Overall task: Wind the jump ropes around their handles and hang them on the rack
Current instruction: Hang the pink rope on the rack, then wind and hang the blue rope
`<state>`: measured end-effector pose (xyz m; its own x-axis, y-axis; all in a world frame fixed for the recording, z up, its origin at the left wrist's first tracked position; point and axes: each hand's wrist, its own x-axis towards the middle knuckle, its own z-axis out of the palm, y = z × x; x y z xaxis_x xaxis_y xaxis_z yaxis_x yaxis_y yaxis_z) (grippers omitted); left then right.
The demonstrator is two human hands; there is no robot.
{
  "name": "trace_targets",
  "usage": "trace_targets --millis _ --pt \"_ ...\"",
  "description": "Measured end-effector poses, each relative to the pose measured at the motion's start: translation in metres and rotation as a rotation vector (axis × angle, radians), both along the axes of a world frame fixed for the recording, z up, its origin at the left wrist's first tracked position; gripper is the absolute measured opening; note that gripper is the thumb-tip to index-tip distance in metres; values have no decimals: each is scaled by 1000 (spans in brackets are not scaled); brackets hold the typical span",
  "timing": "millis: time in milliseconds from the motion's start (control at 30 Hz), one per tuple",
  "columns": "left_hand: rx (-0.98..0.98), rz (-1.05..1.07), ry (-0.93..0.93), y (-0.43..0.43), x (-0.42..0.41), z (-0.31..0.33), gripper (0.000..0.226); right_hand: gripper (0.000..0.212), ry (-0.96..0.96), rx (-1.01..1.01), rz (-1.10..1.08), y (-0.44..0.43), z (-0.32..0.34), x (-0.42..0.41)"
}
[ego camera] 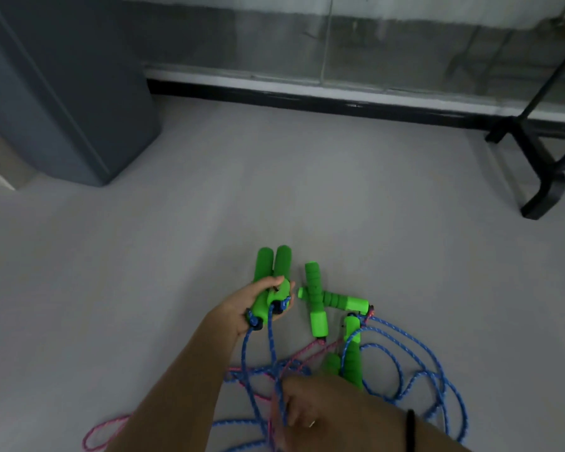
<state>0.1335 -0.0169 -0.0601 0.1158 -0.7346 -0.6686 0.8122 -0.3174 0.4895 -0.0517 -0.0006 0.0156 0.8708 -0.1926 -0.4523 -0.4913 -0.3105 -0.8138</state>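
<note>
Down on the pale grey floor [209, 207] lies a messy heap of jump ropes. The left hand [261, 305] is closed tight round two green handles [274, 265] – they sit side by side and poke up out of the fist. A blue rope [270, 334] hangs down from their ends. The right hand [302, 407] is lower down, on the heap, with its fingers curled round strands of that blue rope. More green handles [317, 295] lie on the floor just beside the left hand; two of them are crossed. A pink rope [111, 422] is mixed in with the blue loops. A big dark grey cabinet [62, 93] stands at the left. At the back is a grey wall [372, 37] with a black strip [274, 93] along the bottom. The black foot of the rack [550, 190] stands far off to the right – well apart from the ropes.
</note>
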Motion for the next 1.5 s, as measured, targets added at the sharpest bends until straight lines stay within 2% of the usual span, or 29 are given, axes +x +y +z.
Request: trace_targets --millis 100,167,300,400,500,567,633,733,800,900,1000,1100,1200,1333,1367,1400,1433,1467,1500 --pt "-103 -53 -240 5 -1 56 15 11 -36 67 -88 -6 41 -10" --pt "-166 -84 -322 12 -3 104 16 12 -76 75 -165 -16 81 -9" --pt "-236 -220 -516 30 -13 226 41 8 -197 -25 -328 -31 188 -7" --pt "-292 -244 -623 40 -24 319 52 9 -322 -133 -552 -42 274 -3" --pt "-349 -232 -713 49 -40 440 53 31 -370 -147 -734 -53 382 4" --pt "-383 -213 -778 51 -53 523 54 45 -388 -70 -697 -58 460 9" --pt "-392 -134 -830 49 -63 602 53 50 -400 -6 -614 -56 541 13" --pt "-331 125 -791 54 -80 720 30 64 -443 17 -542 -41 656 10" --pt "-331 241 -740 61 -93 795 10 64 -489 89 -499 -31 721 2" --pt "-368 411 -717 69 -109 880 8 58 -556 164 -375 -18 797 -12" --pt "-464 512 -767 75 -123 933 12 56 -612 181 -331 -6 841 -20" --pt "-543 512 -833 80 -135 961 21 44 -653 379 -274 -2 864 -30" --pt "-533 476 -900 80 -138 973 34 39 -736 508 -202 -2 873 -39" --pt "-467 282 -1072 82 -129 980 85 24 -778 594 -336 -14 887 -42" --pt "-457 295 -1117 84 -123 984 91 22 -753 592 -388 -21 891 -43" --pt "-459 331 -1202 88 -114 991 97 21 -717 578 -423 -27 895 -46" --pt "-468 349 -1379 93 -102 997 107 21 -672 563 -439 -32 899 -48" --pt "-487 282 -1658 97 -87 1000 118 23 -628 540 -432 -38 901 -51" --pt "-493 130 -1971 100 -75 1005 126 24 -579 514 -409 -42 902 -53"
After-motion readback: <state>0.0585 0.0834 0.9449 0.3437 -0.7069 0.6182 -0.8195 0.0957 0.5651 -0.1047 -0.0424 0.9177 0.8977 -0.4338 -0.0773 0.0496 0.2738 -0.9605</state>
